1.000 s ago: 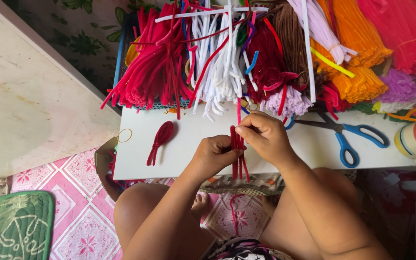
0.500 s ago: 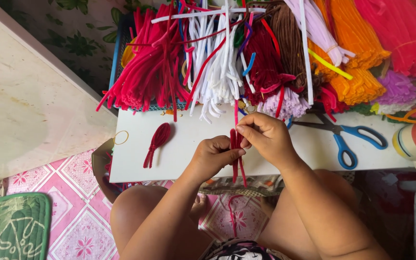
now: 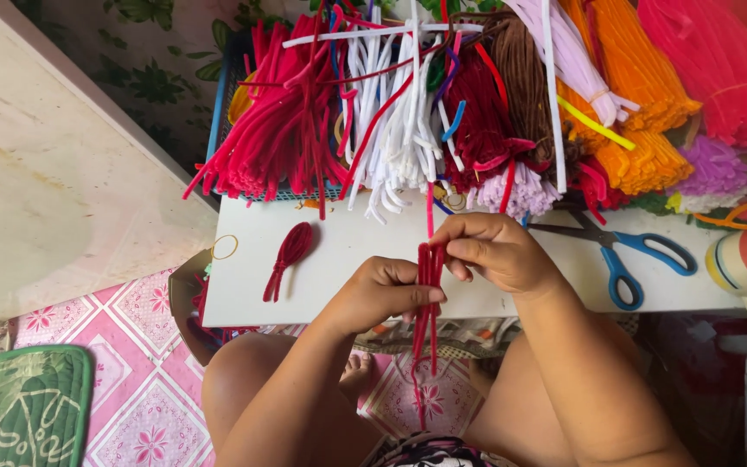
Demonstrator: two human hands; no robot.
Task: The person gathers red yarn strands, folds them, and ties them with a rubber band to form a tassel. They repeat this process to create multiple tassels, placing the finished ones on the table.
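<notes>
- Head view, hands: the left hand [image 3: 382, 294] is closed around a bunch of dark red pipe cleaners [image 3: 430, 277], its fingers clamped on the stems at mid-length. The right hand [image 3: 499, 251] pinches the top of the same bunch, fingertips together on the upper ends.
- Head view, the bunch: it is held upright just over the near edge of the white worktop [image 3: 347, 251]. Its lower ends hang free below the edge, between the person's knees.
- Head view, step in hand: judged from the grips, the stems are being gathered and squared at the top, the left hand serving as the clamp.
- Head view, next move: it appears to call for an unbroken left-hand grip, so that the stems do not slip apart while the right-hand fingers work the upper ends.
- Head view, surroundings: a finished dark red looped piece [image 3: 287, 255] lies on the worktop, well to the left of the hands. Blue-handled scissors [image 3: 620, 255] lie to the right, near the right wrist.
- Head view, stock: heaps of red pipe cleaners [image 3: 278, 130], white pipe cleaners [image 3: 395, 121] and orange pipe cleaners [image 3: 641, 69] fill the far side.
</notes>
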